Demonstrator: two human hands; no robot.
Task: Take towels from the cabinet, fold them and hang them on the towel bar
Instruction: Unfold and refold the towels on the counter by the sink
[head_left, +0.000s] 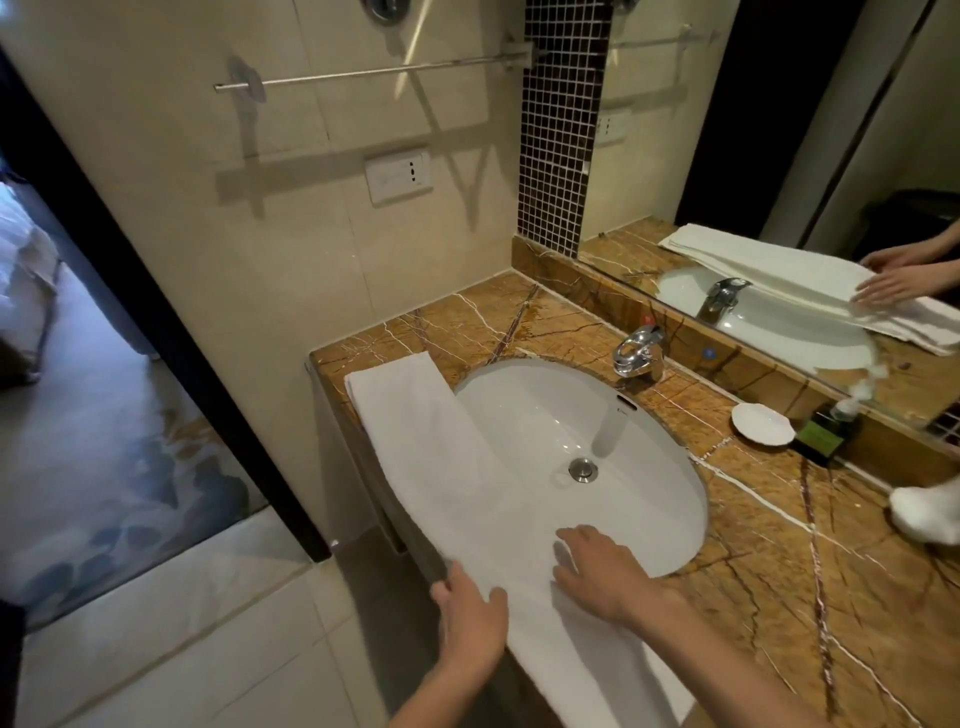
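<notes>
Pressing flat on the near part of a long, folded white towel with left hand and right hand, fingers straight and spread, gripping nothing. Stretched from the far-left corner of the marble counter across the near-left rim of the sink (partly overhanging the basin) towards the near edge. Fixed well above on the left wall: towel bar.

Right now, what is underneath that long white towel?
The towel lies across the marble counter and the near rim of the sink; the left hand and right hand rest on it. The surface directly beneath is covered.
</notes>
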